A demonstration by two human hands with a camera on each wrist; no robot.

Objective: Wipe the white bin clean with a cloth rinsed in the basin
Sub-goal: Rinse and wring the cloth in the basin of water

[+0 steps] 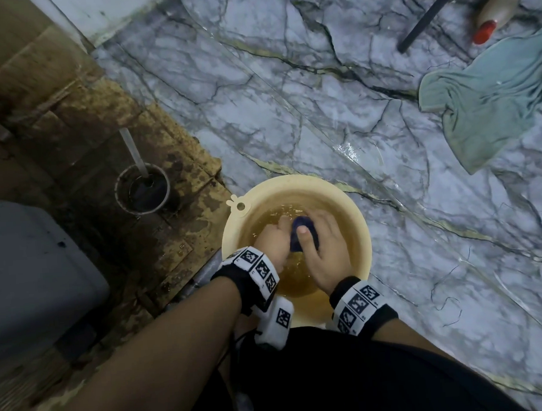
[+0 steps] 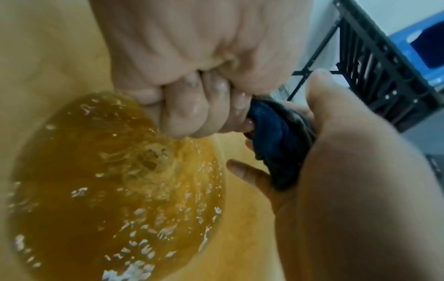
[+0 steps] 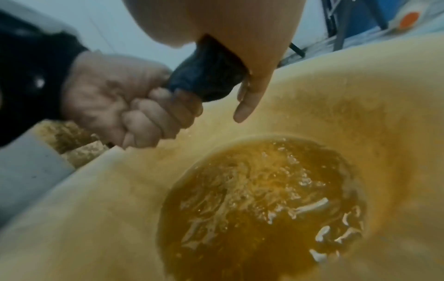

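Head view: nearest the camera I am seeing both forearms with marker bands, reaching down into the basin (image 1: 293, 185). The left hand (image 1: 273, 241) and right hand (image 1: 324, 249) are gripping opposite ends of the dark blue cloth (image 1: 302, 233), held above the amber water. I am judging this as wringing: keeping the cloth over the basin lets the runoff fall back in rather than onto the marble floor (image 1: 289, 94). The white bin (image 1: 31, 265) is standing at the left edge, well apart from the hands and not yet being wiped. A green towel (image 1: 490, 99) and a red-capped bottle (image 1: 501, 8) are lying far right.

Left wrist view: the left hand (image 2: 182, 79) is curling into a tight fist on one end of the cloth (image 2: 281, 136); a stream is falling from it and churning the water. The head view is not resolving this stream.

Right wrist view: the right hand (image 3: 242, 49) is wrapping the other end of the cloth (image 3: 206, 74), one finger hanging straight and free. Only this view is showing the twisted cloth between both fists, and the bin wall beside the basin rim (image 3: 100, 171)
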